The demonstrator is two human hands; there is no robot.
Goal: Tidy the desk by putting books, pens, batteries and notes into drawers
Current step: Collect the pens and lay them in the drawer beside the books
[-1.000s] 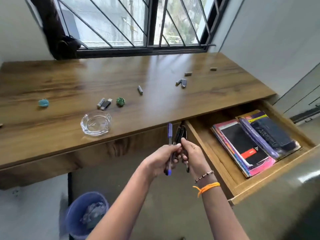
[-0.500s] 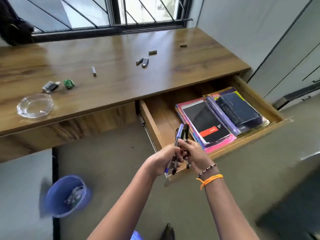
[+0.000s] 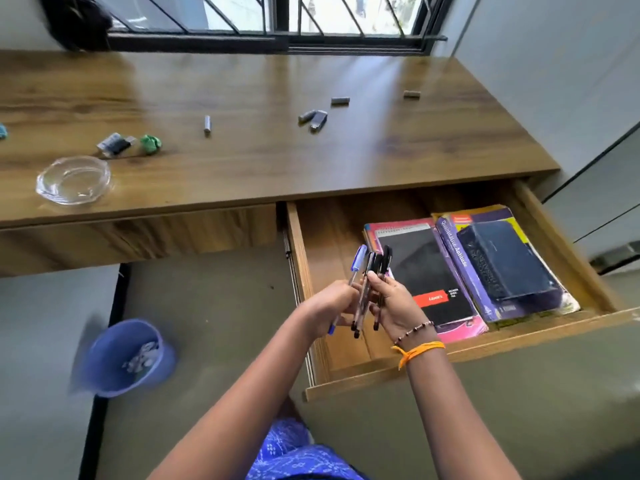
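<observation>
I hold the bundle of pens [image 3: 367,289] between my left hand [image 3: 334,303] and my right hand [image 3: 393,306], the fingers of both curled around the barrels, just above the open drawer [image 3: 318,271]. To do it well, I think I should lower them flat onto the bare wood at 9 o'clock of the books [image 3: 426,271], all parallel, so none rolls out. The batteries [image 3: 313,117] wait on the desk [image 3: 259,161], at 12 o'clock from my hands.
</observation>
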